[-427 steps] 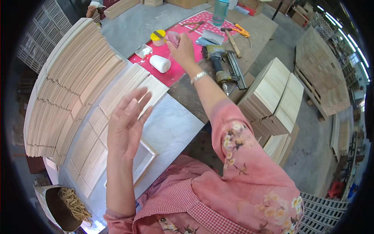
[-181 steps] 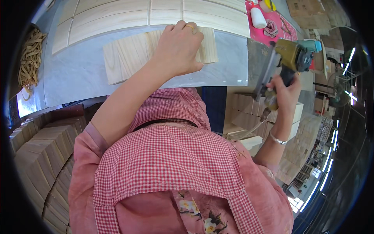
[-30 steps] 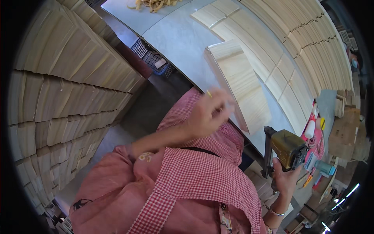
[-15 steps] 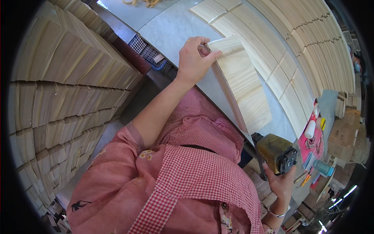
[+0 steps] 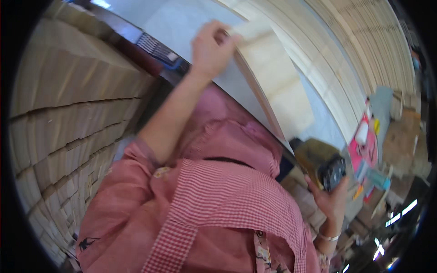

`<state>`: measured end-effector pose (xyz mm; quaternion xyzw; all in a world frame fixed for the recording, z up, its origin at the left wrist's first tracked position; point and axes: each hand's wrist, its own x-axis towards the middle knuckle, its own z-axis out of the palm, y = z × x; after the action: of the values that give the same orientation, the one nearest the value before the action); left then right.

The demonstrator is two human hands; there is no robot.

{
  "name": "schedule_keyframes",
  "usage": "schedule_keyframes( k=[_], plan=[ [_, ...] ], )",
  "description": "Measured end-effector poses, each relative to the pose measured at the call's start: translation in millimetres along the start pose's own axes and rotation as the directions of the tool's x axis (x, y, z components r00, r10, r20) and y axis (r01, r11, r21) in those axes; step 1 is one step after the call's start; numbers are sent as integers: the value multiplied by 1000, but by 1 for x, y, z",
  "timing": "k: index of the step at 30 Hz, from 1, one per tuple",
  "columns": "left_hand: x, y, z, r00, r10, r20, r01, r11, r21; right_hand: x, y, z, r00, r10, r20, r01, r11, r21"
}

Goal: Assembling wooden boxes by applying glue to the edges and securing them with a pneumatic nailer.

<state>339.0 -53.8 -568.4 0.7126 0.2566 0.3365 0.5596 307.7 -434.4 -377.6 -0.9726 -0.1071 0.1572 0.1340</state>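
Observation:
A pale wooden board (image 5: 277,77) lies at a slant over the table's near edge, with a narrow strip of wood along its near side. My left hand (image 5: 211,52) is closed at its far left end, fingers curled and thumb at the corner; motion blurs this grip. At the right, my right hand (image 5: 330,195) is wrapped round a nail gun (image 5: 316,157) with a yellow-brown body and a black end cap. The nail gun's front is close to the board's near right end; blur hides whether they touch.
Stacked wood pieces (image 5: 73,109) rise at my left. Long pale boards (image 5: 318,59) cover the far side of the grey table (image 5: 168,27). A blue basket (image 5: 157,52) sits below the table edge. Right of the table are a pink cloth (image 5: 366,150), a white bottle (image 5: 362,133) and cardboard (image 5: 398,132).
The whole view has shifted and blurred. My left hand has slid a little left on the board, its thumb now nearer the corner. My right hand still holds the nail gun beside the board.

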Motion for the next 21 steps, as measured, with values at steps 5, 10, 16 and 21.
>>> schedule_keyframes(
  k=[5,10,16,21],
  plan=[
    [0,17,-5,990,-129,56,128,992,19,10,-7,-1,1000,-14,-14,17,978,207],
    [16,-4,-3,920,-347,181,365,928,-78,7,-9,-6,998,-69,-12,70,987,143],
    [9,2,-4,953,-288,92,289,957,3,18,-27,-16,987,65,146,-80,992,98],
    [0,19,-4,987,-163,5,163,987,15,19,-9,-11,994,-104,19,95,958,272]
  ],
)
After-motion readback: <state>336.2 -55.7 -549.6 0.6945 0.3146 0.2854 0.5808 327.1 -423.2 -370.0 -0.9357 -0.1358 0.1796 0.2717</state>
